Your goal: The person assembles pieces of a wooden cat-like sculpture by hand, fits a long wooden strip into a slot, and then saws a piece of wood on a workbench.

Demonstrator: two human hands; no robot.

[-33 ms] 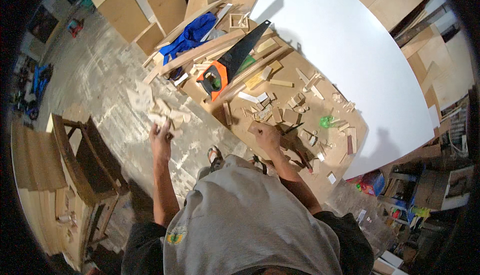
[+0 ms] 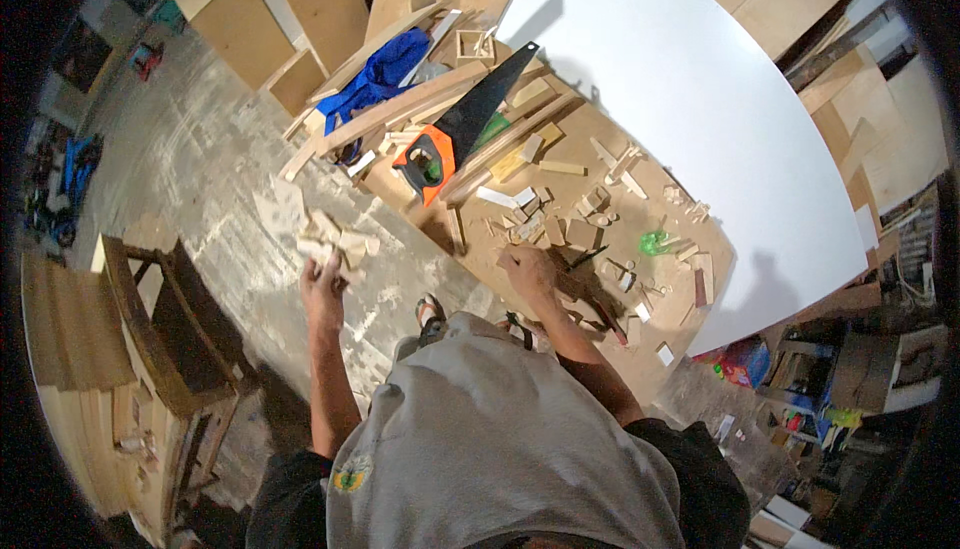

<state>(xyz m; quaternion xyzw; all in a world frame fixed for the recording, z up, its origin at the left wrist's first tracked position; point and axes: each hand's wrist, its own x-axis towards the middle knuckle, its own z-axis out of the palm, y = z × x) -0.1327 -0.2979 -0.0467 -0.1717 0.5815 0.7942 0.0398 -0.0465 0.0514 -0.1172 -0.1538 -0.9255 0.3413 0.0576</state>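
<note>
At the left, my left hand [image 2: 323, 291] has its fingers closed on a loose-looking cluster of pale wooden pieces [image 2: 338, 241] above the concrete floor; the cluster is blurred. My right hand [image 2: 530, 274] is over the brown board [image 2: 650, 349], fingers closed on a small brown wood piece [image 2: 508, 257]. Around it lie several small blocks and offcuts [image 2: 590, 204], a dark slim tool [image 2: 590, 254] and a crumpled green plastic item [image 2: 655, 242]. A handsaw [image 2: 430, 159] with an orange and black handle rests on long wooden strips farther up.
A blue cloth [image 2: 385, 64] lies among the strips. A large white sheet [image 2: 680, 99] covers the upper right. A wooden cabinet-like structure [image 2: 150, 359] stands at lower left, plywood panels [image 2: 240, 34] at top left, shelving with mixed items [image 2: 800, 389] at lower right.
</note>
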